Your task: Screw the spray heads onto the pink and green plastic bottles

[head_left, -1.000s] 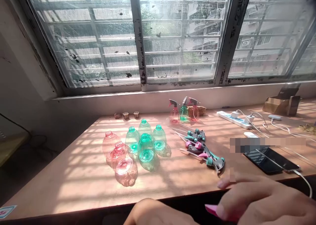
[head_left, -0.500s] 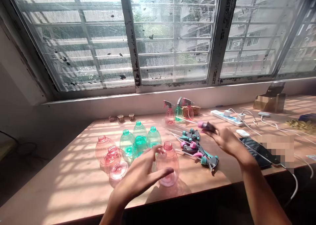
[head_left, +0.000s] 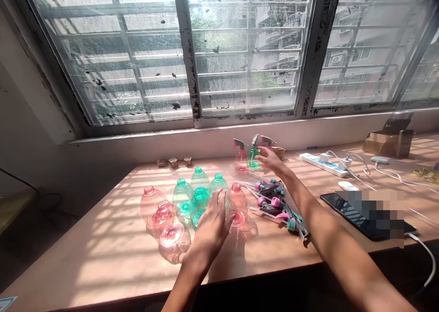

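Note:
My left hand [head_left: 213, 218] is at the left side of a clear pink bottle [head_left: 238, 207] with no top. Its fingers point up and its thumb lies against or just before the bottle; I cannot tell whether they press on it. My right hand [head_left: 269, 159] reaches to the back, fingertips beside a green spray bottle [head_left: 254, 156], and partly hides a pink spray bottle [head_left: 267, 140] behind it. Another pink spray bottle [head_left: 241, 157] stands to the left. Below my right forearm lies a pile of trigger sprayer heads [head_left: 274, 201] with pink and teal collars.
Open-necked green bottles [head_left: 183, 194] and pink bottles [head_left: 151, 202] stand on the left, one pink bottle [head_left: 173, 241] lying on its side. To the right are a phone [head_left: 338, 207], a power strip [head_left: 324, 165] with white cables and a cardboard box [head_left: 387, 140].
The pink bottle beside my left hand now stands farther back. My right hand has let go of a pink-collared sprayer head and moved towards the standing spray bottles. The view has shifted slightly.

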`<state>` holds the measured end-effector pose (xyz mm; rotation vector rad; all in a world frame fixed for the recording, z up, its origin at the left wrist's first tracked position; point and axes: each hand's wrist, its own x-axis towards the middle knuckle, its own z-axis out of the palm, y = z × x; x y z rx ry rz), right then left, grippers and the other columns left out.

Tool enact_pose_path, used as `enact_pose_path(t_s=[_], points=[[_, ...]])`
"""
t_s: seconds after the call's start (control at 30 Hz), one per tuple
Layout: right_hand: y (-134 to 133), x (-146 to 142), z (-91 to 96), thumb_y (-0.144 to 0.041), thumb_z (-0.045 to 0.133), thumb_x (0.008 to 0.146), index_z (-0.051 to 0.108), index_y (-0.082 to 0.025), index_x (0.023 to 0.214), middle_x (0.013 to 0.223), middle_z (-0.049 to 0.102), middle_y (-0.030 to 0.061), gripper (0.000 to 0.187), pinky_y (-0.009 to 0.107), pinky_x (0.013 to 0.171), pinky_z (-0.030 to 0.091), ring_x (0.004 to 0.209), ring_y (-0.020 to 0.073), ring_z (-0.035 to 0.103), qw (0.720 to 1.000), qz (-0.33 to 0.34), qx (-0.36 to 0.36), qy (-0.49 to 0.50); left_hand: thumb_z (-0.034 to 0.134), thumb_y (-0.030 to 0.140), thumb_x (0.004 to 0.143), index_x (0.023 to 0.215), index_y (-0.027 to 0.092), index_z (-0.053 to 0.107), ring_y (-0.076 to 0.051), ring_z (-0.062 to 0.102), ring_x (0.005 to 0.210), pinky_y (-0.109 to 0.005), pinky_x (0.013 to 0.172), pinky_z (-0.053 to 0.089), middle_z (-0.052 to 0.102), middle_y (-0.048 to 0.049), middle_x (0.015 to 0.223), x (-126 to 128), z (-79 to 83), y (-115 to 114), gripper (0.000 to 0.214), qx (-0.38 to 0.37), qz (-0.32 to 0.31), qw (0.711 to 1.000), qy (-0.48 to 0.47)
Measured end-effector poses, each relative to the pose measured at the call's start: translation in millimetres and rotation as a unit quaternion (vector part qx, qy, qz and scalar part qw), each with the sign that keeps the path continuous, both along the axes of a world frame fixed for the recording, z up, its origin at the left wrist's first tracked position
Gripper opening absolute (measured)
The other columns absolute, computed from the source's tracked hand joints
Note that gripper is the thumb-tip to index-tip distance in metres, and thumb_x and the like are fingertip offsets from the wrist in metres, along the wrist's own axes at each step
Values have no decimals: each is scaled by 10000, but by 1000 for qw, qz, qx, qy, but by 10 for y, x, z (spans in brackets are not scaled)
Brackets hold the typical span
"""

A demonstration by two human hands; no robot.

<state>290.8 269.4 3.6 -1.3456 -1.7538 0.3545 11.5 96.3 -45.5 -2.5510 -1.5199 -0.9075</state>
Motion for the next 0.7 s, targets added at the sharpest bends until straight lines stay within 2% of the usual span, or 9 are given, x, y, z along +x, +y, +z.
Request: enact_pose_path(t_s=[0.1,0.17,0.3,0.43,0.53,0.6,0.63,0.7], points=[[292,-313,272,-332,679,1022,649,-216,1320,1373,669,103,321,495,936,612,1120,277,703,999,-14,34,-10,520,134,1017,1529,192,325,-399,506,1469,-585,1089,552,490,-230,1558,5,52,-28,551,21,-2,1000,-6],[352,-508,402,-332,679,1022,651,-215,1318,1367,673,102,319,491,930,615,1111,275,706,998,-13,51,-23,514,137,1021,1534,187,333,-380,509,1463,-574,1114,538,502,-215,1552,22,112,-75,547,32,-14,999,-8],[305,-740,572,-339,681,1021,640,-192,1332,1361,672,101,347,495,930,614,1100,278,710,996,-26,71,-45,615,171,995,1506,216,394,-382,536,1415,-579,1125,529,528,-170,1548,75,243,-195,559,47,-36,998,-15],[212,-804,670,-334,689,1017,641,-198,1329,1354,674,95,343,491,921,619,1100,273,711,992,-67,83,-62,633,165,997,1520,259,368,-360,520,1419,-581,1124,521,517,-153,1559,92,326,-251,593,74,-46,995,-56],[-119,-772,693,-355,682,1016,678,-180,1239,1256,721,108,283,478,895,612,1044,276,724,985,-112,111,-64,596,201,1035,1596,259,207,-329,489,1460,-556,1159,489,469,-190,1581,102,322,-224,685,105,-43,986,-119],[-564,-698,690,-404,669,1007,703,-157,1070,1083,770,163,257,456,830,584,947,331,734,978,-137,148,-50,637,275,1032,1635,247,60,-338,457,1492,-553,1160,485,402,-233,1616,142,288,-206,835,120,-38,979,-158],[-843,-638,683,-424,659,1004,695,-177,993,966,780,139,250,423,775,571,872,326,737,975,-141,164,-42,684,331,1009,1645,244,18,-357,425,1515,-567,1169,468,365,-253,1636,176,265,-209,925,132,-35,977,-166],[-1437,-446,640,-430,589,1037,651,-231,868,672,708,24,269,333,600,526,621,246,693,974,-131,183,-6,779,430,931,1661,228,18,-410,329,1566,-624,1215,379,336,-283,1657,272,218,-256,1074,182,-30,973,-142]])
